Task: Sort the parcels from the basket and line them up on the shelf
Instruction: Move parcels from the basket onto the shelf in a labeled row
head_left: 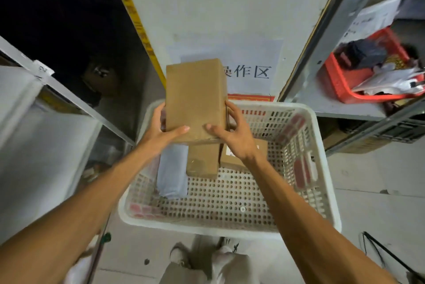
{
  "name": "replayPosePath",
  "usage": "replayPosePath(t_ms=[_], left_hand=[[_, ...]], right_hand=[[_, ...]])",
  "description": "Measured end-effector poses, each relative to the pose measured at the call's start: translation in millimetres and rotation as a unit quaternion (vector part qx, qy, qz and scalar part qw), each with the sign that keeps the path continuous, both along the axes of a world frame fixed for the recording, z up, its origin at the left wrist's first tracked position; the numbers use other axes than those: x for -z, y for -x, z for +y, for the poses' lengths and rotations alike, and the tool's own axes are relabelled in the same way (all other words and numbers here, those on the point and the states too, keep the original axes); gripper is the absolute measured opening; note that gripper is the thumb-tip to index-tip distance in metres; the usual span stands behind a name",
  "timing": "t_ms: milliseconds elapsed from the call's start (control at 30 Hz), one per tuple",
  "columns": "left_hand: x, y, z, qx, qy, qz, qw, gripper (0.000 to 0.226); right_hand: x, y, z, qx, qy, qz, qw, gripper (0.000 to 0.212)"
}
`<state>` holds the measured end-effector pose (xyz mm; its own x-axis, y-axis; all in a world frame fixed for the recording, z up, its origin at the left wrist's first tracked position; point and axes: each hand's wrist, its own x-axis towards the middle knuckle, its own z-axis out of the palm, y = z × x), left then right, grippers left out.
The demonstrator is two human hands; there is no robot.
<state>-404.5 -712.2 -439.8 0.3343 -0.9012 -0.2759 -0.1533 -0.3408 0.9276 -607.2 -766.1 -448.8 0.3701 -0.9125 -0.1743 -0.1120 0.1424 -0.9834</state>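
My left hand (161, 133) and right hand (234, 137) clamp a tall brown cardboard box (195, 99) from either side, thumbs laid across its smooth near face; it hangs over the far end of the white plastic basket (230, 229), whose floor and walls are punched with round holes; in the basket, at ten o'clock, lies a soft grey wrapped parcel (172, 175); touching it, a small taped brown box (202, 161); at one o'clock a labelled carton (232, 161), partly under my wrist; a grey metal shelf (34, 134) stands at nine o'clock.

A white paper sign (253, 62) reads "作区" after a partly hidden first character.
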Motion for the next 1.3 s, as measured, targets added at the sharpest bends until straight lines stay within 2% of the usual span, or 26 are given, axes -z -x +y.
replayPosePath(t_ms=[200,367,533,633,700,800,900,1000,1100,1167,1200,1267,1300], left_hand=[[-61.7,-56.1,35.2,-0.027,0.061,-0.008,0.998,0.094],[-122.0,-101.0,69.2,-0.046,0.107,-0.055,0.992,0.117],[-187.4,-145.0,105.1,-0.084,0.177,-0.08,0.977,0.098],[-224.8,-172.1,134.4,-0.079,0.238,-0.05,0.967,0.068],[-247.4,-187.8,155.0,-0.079,0.265,-0.031,0.96,0.056],[-270.6,-205.8,180.4,-0.084,0.295,-0.012,0.952,0.054],[-287.6,-221.9,207.3,-0.112,0.321,-0.049,0.939,0.072],[-299.6,-235.2,227.9,-0.179,0.344,-0.107,0.916,0.073],[-304.5,-243.7,241.8,-0.223,0.342,-0.201,0.89,0.08],[-306.7,-252.7,251.6,-0.222,0.321,-0.248,0.887,0.091],[-307.8,-258.6,257.1,-0.223,0.31,-0.251,0.889,0.09],[-309.3,-270.4,268.5,-0.227,0.301,-0.264,0.888,0.078],[-310.3,-275.1,272.4,-0.229,0.305,-0.274,0.883,0.072]], right_hand=[[-58.7,-57.9,9.8,-0.044,0.064,-0.021,0.997,0.08],[-123.1,-107.6,25.6,-0.071,0.13,-0.036,0.988,0.074],[-189.7,-160.7,52.1,-0.101,0.196,-0.073,0.973,0.067],[-219.9,-188.8,68.2,-0.118,0.201,-0.125,0.964,0.058],[-237.5,-206.7,82.5,-0.133,0.198,-0.162,0.958,0.055],[-255.7,-234.4,102.5,-0.138,0.183,-0.19,0.955,0.052],[-270.9,-267.3,116.6,-0.14,0.226,-0.138,0.954,0.06],[-283.0,-301.6,130.3,-0.143,0.274,-0.097,0.946,0.061],[-297.2,-332.9,151.6,-0.17,0.275,-0.12,0.939,0.066],[-304.3,-355.2,163.3,-0.198,0.278,-0.137,0.93,0.071],[-306.7,-365.1,168.2,-0.206,0.277,-0.137,0.929,0.082],[-309.4,-382.9,177.7,-0.226,0.28,-0.115,0.926,0.116],[-308.7,-390.9,179.5,-0.243,0.284,-0.102,0.922,0.126]])
